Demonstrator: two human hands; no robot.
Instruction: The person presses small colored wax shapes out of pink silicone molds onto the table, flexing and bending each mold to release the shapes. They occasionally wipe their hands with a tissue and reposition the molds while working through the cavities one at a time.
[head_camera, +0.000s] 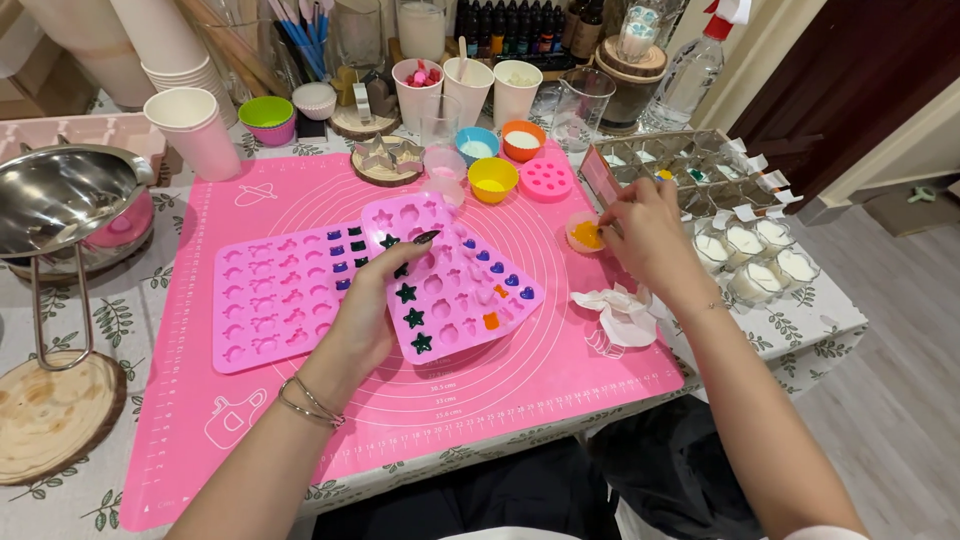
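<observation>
A pink silicone mould tray (455, 275) with rows of small shaped cavities, some filled with dark green stars, blue hearts and one orange piece, lies tilted near the middle of the pink silicone mat (520, 385). The left hand (375, 310) grips its left edge, fingers closed over the rim. A second, larger pink mould sheet (275, 295) lies just beside it towards the mat's left edge. The right hand (650, 235) reaches to a small cup of orange-yellow liquid (585, 233) near the mat's right edge, fingertips pinched together; whether they hold anything I cannot tell. A crumpled white tissue (622, 310) lies nearby.
</observation>
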